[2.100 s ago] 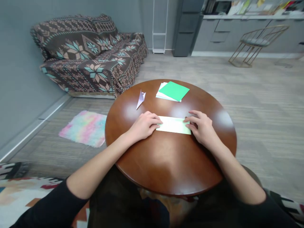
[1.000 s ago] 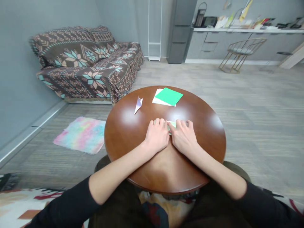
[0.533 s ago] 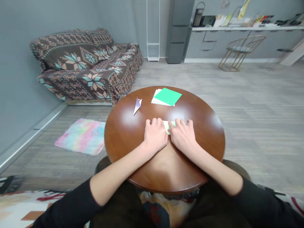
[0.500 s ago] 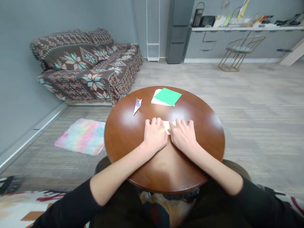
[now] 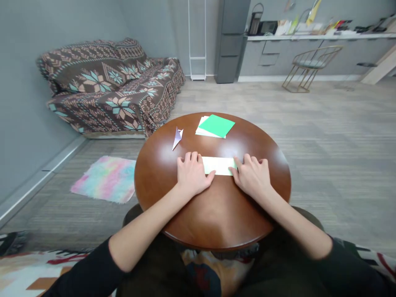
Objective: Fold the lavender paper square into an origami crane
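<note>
Both hands are sliding apart vs a sec ago, baring the folded pale-green paper strip [image 5: 219, 166], which is lying flat near the round table's [image 5: 213, 214] centre. Left hand [image 5: 191, 173] is pressing flat on the strip's left end, fingers together; right hand [image 5: 252, 176] is pressing its right end, fingers slightly spread. Risk, imo: uneven pressure on the glossy top is letting the strip skate, so the crease is going crooked. Toward the far edge, a green paper stack [image 5: 215, 126] and a small folded purple piece [image 5: 177, 137] are sitting well apart from the hands; nothing's blocking them.
</note>
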The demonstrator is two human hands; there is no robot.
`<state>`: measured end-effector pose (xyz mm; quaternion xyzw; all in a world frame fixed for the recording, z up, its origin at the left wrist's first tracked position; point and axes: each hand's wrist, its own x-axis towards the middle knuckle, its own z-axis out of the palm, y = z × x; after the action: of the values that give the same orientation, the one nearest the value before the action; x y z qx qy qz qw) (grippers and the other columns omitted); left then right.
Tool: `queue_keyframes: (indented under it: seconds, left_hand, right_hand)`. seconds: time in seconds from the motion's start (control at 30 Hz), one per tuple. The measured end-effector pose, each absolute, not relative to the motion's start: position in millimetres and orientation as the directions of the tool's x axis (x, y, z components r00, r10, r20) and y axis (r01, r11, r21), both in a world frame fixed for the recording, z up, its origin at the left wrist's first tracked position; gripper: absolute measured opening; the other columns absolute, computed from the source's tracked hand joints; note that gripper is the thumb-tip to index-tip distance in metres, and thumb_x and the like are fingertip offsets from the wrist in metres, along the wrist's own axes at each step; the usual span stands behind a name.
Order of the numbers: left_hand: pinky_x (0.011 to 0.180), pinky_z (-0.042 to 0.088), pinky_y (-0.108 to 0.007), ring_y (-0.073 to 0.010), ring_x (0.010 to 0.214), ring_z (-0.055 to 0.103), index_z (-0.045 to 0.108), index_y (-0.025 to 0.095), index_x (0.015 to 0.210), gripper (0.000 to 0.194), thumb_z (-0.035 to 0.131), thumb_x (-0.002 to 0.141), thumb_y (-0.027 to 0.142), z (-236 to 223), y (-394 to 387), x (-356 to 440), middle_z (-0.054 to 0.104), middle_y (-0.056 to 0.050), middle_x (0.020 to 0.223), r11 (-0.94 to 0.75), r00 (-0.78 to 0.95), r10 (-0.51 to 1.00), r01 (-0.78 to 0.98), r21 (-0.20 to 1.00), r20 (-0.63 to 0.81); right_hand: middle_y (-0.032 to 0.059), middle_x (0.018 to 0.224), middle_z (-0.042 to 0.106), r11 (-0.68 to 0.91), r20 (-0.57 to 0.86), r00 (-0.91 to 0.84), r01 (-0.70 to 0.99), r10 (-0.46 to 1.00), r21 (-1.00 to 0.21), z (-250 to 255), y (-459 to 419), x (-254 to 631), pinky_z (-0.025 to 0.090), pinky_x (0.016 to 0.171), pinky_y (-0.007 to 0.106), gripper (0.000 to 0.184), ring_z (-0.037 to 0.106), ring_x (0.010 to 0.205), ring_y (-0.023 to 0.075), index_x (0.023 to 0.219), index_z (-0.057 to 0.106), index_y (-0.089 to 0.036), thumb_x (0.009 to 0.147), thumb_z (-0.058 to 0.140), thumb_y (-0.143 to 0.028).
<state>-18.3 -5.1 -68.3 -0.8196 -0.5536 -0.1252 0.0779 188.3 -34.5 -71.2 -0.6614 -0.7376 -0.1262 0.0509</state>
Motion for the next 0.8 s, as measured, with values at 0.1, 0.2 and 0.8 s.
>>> queue_keyframes:
  seconds: [0.1,0.2,0.8]
  left_hand:
    - [0.089,0.039,-0.053,-0.0405,0.114,0.052,0.064,0.012,0.129,0.064,0.056,0.089,0.062,-69,-4,-22,0.063,-0.023,0.124,-0.370,0.349,0.886,0.929,0.010,0.305]
    - [0.089,0.040,-0.054,-0.0399,0.113,0.053,0.065,0.012,0.129,0.054,0.054,0.094,0.052,-69,-1,-28,0.064,-0.022,0.124,-0.363,0.341,0.894,0.931,0.024,0.291]
    - [0.092,0.045,-0.048,-0.0322,0.108,0.058,0.071,0.022,0.097,0.013,0.069,0.086,0.029,-73,29,-43,0.066,-0.009,0.106,-0.361,0.321,0.933,0.821,0.442,0.164]
  right_hand:
    - [0.0185,0.104,0.067,0.100,0.245,-0.128,0.988,0.961,0.121,-71,-34,187,0.029,0.077,0.042,0.045,0.060,0.089,0.0308,0.133,0.065,-0.014,0.103,0.044,-0.042]
    - [0.0181,0.103,0.067,0.099,0.231,-0.125,0.988,0.965,0.122,-72,-35,188,0.029,0.076,0.042,0.046,0.060,0.090,0.0312,0.134,0.064,-0.014,0.104,0.043,-0.042]
    - [0.0190,0.129,0.062,0.258,0.212,-0.207,0.932,0.955,-0.253,-78,-16,212,0.044,0.086,0.043,0.040,0.057,0.115,0.0359,0.127,0.064,-0.016,0.094,0.061,-0.038]
